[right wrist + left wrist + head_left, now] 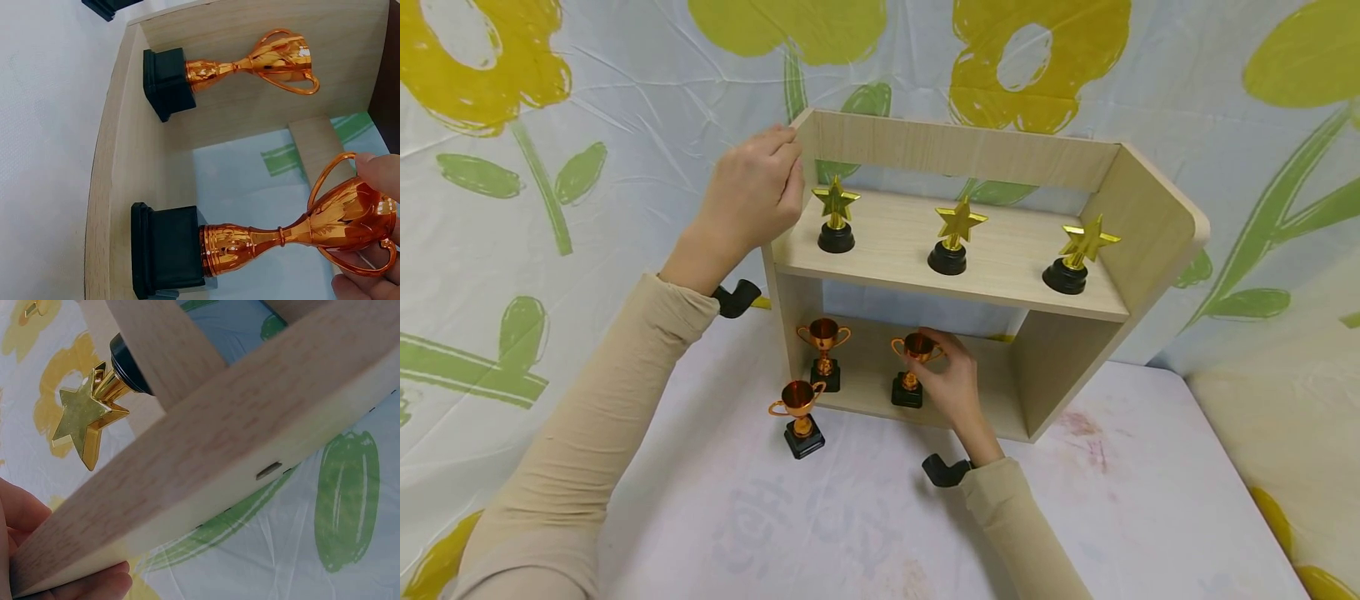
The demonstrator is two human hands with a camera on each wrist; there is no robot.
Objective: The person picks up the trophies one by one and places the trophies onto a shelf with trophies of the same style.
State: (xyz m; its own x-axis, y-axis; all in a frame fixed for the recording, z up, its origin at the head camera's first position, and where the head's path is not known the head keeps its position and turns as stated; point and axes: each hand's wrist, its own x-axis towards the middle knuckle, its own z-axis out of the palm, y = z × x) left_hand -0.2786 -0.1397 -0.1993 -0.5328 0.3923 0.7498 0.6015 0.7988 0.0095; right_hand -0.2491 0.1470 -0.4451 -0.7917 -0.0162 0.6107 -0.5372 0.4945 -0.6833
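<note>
My left hand (pixel 752 187) grips the upper left side panel of a light wooden shelf (pixel 925 287); in the left wrist view its fingers and thumb lie on either side of the board. With my right hand (pixel 951 375) I pinch the cup of a bronze-coloured trophy (pixel 350 219) on a black base, upright at the lower shelf's middle. Whether its base touches the board I cannot tell. Left of it on the lower shelf stands a second bronze trophy cup (pixel 824 354). A third trophy cup (pixel 801 417) stands on the table in front of the shelf's left corner.
On the upper shelf stand three gold star trophies: left (pixel 836 217), middle (pixel 955 237) and right (pixel 1075 257). A white cloth (pixel 850 517) covers the table. Behind the shelf hangs a flower-printed cloth (pixel 647 108).
</note>
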